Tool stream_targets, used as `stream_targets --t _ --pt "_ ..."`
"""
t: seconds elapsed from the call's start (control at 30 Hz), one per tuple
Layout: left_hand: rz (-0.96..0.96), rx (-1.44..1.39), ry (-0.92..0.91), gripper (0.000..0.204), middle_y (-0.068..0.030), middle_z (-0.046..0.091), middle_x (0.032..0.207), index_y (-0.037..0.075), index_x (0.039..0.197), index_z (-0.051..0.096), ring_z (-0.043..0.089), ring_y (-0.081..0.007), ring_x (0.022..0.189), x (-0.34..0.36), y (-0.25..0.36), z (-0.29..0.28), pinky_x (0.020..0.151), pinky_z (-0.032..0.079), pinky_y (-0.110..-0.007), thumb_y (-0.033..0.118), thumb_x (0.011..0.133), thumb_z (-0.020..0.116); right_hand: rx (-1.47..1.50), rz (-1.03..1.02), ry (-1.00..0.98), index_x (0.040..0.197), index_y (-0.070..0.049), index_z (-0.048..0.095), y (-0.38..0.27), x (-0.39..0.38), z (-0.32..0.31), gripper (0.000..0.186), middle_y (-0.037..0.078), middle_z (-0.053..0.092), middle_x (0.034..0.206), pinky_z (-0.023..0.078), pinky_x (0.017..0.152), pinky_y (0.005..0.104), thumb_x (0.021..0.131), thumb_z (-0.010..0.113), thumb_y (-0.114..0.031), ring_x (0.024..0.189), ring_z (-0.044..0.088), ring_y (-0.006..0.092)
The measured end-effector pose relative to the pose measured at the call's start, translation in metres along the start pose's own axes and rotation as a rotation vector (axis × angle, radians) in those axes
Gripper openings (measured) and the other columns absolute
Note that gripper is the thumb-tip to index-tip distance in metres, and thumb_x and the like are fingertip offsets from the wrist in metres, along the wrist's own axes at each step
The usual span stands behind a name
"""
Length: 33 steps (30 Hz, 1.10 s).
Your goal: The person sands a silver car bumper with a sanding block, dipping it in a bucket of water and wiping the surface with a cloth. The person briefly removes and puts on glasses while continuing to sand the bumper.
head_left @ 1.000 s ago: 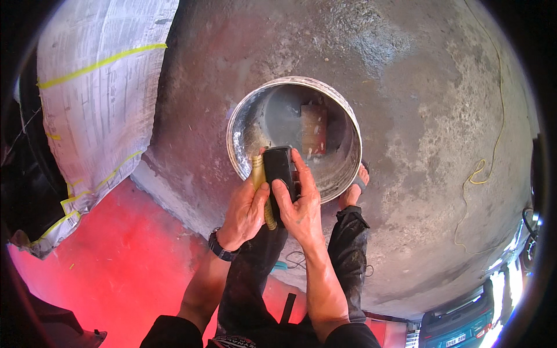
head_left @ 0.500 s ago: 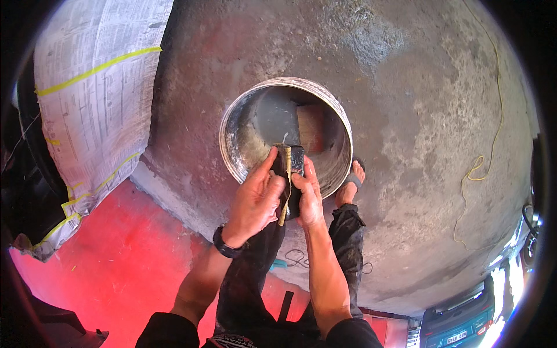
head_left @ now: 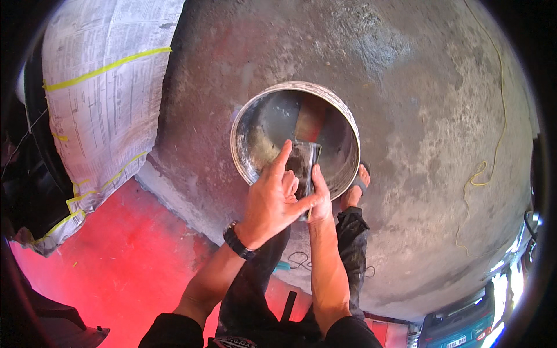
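A dark rectangular sanding block (head_left: 303, 159), its face wet and grey-black, is held over the near rim of a round bucket (head_left: 239, 152). My right hand (head_left: 319, 197) grips its right side, thumb along the edge. My left hand (head_left: 271, 200) is at its left side, index finger stretched forward, thumb reaching across the block's near end to the right hand, other fingers curled against it. A thin pale strip shows at the near end. Cloudy grey water (head_left: 277, 119) lies in the bucket, with a reddish-brown flat patch (head_left: 310, 120) in it.
A panel masked with paper (head_left: 104, 110) and yellow tape stands at the left. Red floor (head_left: 127, 249) meets grey concrete (head_left: 418, 174). My foot (head_left: 355, 191) is beside the bucket. A yellow cord (head_left: 478, 174) trails at the right; a green vehicle (head_left: 458, 325) shows at lower right.
The block has turned, and its pale-edged side no longer faces up. My left index finger has straightened and the thumb has moved across to the right. The view has shifted slightly.
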<state>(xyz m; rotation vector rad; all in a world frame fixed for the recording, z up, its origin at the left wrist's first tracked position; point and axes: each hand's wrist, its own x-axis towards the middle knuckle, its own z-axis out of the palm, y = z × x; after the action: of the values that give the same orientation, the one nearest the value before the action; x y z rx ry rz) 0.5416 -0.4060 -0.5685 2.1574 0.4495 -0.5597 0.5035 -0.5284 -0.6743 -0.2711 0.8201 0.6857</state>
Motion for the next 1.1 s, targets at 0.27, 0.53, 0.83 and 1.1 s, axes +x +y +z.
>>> stream_targets --t 0.27,0.53,0.83,1.1 --pt "0.316 0.328 -0.128 0.066 -0.0112 0.049 0.155 0.014 0.153 0.060 0.071 -0.0135 0.097 0.004 -0.014 -0.068 0.074 0.061 -0.031 0.000 0.091 0.081 0.228 0.273 -0.143 0.147 -0.001 0.056 -0.024 -0.018 0.015 0.064 0.023 0.073 0.123 0.067 0.084 0.0509 0.113 0.045 -0.054 0.096 0.077 0.0354" --pt "0.374 0.137 -0.381 0.074 -0.0115 0.056 0.135 0.012 0.149 0.063 0.063 -0.0125 0.077 -0.022 0.002 -0.065 0.081 0.056 -0.029 0.004 0.081 0.090 -0.146 0.109 0.064 0.148 -0.005 0.055 -0.031 -0.049 0.029 0.059 0.015 0.073 0.120 0.066 0.084 0.0423 0.115 0.044 -0.052 0.098 0.076 0.0263" --pt "0.176 -0.106 0.002 0.096 -0.0161 0.064 0.129 0.000 0.154 0.052 0.067 -0.0239 0.106 -0.113 0.099 -0.065 0.092 0.056 -0.039 0.032 0.077 0.099 -0.437 -0.205 -0.076 0.162 -0.001 0.042 -0.046 -0.165 0.113 0.057 0.009 0.060 0.149 0.046 0.114 0.0336 0.114 0.056 -0.028 0.132 0.058 0.0163" --pt "0.332 -0.034 0.122 0.098 -0.0187 0.065 0.125 -0.002 0.153 0.053 0.067 -0.0309 0.114 -0.206 0.206 -0.131 0.098 0.055 -0.042 0.036 0.076 0.099 -0.573 -0.345 -0.139 0.164 -0.002 0.042 -0.061 -0.293 0.209 0.053 0.008 0.062 0.149 0.045 0.116 0.0321 0.115 0.052 -0.020 0.135 0.057 0.0146"
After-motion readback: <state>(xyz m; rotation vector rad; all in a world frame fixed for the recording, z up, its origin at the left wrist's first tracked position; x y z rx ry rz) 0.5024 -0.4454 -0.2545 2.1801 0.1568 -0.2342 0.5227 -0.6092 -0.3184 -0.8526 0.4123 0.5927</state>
